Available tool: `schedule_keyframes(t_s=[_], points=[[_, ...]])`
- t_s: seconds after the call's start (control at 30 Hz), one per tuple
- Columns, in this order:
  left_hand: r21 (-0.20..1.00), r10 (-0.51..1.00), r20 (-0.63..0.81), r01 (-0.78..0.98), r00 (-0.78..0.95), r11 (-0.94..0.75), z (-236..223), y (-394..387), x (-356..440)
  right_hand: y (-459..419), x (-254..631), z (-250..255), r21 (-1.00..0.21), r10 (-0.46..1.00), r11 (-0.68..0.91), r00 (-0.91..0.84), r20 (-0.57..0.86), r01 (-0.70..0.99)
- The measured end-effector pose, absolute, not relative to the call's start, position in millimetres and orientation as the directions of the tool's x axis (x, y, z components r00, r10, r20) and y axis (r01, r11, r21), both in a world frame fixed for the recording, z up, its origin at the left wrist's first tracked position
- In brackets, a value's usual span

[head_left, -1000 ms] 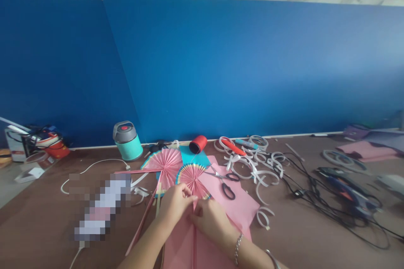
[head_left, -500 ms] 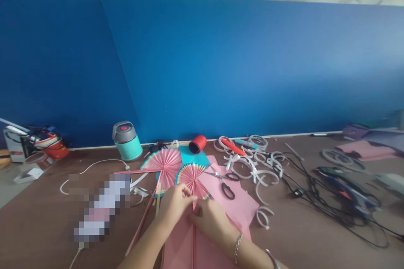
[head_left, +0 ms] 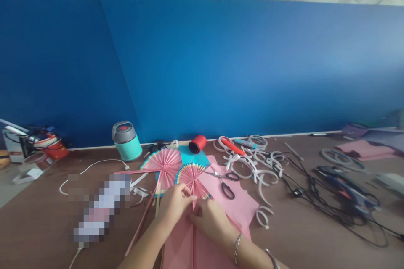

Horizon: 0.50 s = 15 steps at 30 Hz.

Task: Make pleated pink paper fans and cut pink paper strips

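Both hands meet at the lower part of a pink pleated paper fan (head_left: 192,176) with a yellow and blue edge. My left hand (head_left: 175,201) pinches the fan's folded paper between thumb and finger. Close beside it, my right hand (head_left: 210,216) has its fingers curled at the same pleats; its fingertips are partly hidden. A second pleated fan (head_left: 166,164) lies just to the left. Pink paper sheets (head_left: 240,201) spread beneath the hands and to the right. Scissors (head_left: 227,190) with dark handles rest on the sheets. Behind the fans lies a red thread spool (head_left: 198,143) on blue paper.
A turquoise flask (head_left: 128,147) stands at the back left, with a blurred-out device (head_left: 102,208) and white cable nearer. Curled white strips (head_left: 244,166) and a red cutter (head_left: 232,146) lie right of centre. Black cables (head_left: 311,197) tangle on the right. A blue partition (head_left: 240,67) rises behind the table.
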<state>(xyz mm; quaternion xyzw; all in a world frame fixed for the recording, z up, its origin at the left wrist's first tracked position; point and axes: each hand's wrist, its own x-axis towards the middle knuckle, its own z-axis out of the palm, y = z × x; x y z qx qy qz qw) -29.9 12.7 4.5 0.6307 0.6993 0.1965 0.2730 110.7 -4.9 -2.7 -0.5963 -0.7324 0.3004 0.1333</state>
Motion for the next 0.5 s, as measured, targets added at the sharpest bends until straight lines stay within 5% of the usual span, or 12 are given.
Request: schedule_keyframes(t_s=[0.5], points=[[0.612, 0.988, -0.146, 0.779, -0.057, 0.135, 5.8, 12.4, -29.6, -5.6, 111.1, -4.0, -0.6, 0.952, 0.13, -0.269, -0.149, 0.789]])
